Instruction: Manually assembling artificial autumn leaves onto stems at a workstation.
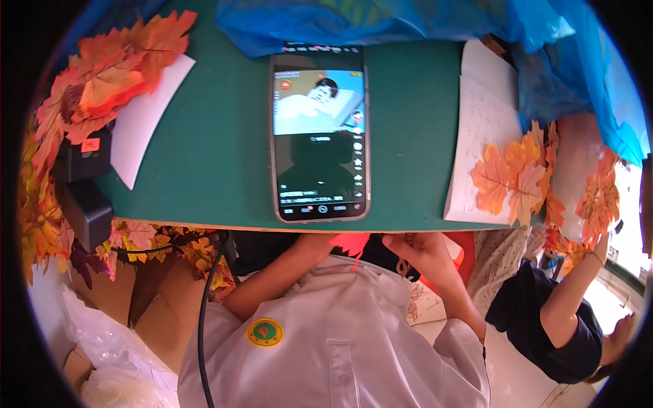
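Below the near edge of the table, my left hand (321,245) is partly covered by the tabletop, its fingers hidden. Right beside it is a bright red artificial leaf (351,245), touching or very close to the hand; its upper part is cut off by the table edge. My right hand (427,254) is a little to the right of the leaf, with its fingers curled and thumb drawn in. What they hold, if anything, I cannot make out. A lit phone (320,160) showing a video stands on the table above both hands.
The green table (231,136) carries orange artificial leaves (112,78), white paper (146,122) and a written sheet (469,139). Blue plastic (381,27) covers the far edge. A black cable (204,326) hangs left, near cardboard boxes (160,299). Another person (551,313) is at right.
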The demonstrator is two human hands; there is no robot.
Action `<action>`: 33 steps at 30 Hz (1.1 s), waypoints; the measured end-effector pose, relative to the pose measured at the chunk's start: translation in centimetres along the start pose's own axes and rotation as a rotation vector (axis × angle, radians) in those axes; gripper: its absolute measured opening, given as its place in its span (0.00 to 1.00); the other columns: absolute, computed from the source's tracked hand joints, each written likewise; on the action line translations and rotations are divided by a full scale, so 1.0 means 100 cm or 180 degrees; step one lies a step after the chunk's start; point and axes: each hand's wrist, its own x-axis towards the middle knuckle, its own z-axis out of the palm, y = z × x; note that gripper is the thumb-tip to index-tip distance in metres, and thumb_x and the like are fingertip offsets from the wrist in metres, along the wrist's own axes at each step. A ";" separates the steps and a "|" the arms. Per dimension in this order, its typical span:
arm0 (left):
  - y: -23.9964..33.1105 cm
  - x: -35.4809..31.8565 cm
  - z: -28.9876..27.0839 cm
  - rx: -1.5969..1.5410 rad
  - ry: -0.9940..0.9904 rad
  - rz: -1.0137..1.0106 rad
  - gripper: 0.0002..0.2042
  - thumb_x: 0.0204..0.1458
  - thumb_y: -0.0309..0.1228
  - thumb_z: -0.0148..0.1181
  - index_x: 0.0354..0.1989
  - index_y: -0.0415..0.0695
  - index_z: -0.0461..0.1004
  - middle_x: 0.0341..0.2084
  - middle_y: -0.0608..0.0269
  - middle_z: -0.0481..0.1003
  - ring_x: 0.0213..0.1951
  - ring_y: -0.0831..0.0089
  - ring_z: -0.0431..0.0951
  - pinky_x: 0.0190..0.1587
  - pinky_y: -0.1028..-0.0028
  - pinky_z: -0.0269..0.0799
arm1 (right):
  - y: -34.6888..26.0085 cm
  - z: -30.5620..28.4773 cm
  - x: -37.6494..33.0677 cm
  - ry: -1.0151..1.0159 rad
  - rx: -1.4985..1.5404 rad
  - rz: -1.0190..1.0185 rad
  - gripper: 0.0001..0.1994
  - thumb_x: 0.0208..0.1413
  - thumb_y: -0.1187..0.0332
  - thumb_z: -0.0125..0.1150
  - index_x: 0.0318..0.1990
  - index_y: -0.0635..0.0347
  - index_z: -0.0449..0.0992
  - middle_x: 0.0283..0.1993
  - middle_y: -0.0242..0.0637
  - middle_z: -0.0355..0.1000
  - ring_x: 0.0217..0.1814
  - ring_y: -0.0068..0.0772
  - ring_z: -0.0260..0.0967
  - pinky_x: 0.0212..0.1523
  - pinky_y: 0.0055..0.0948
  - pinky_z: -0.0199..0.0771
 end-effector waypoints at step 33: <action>0.008 -0.007 0.045 0.0766 -0.0194 -0.0001 0.10 0.57 0.36 0.63 0.42 0.44 0.78 0.33 0.68 0.77 0.35 0.82 0.73 0.34 0.82 0.66 | -0.022 0.005 -0.015 0.0297 -0.2976 -0.1042 0.09 0.50 0.82 0.59 0.40 0.68 0.75 0.31 0.39 0.74 0.28 0.32 0.74 0.27 0.29 0.74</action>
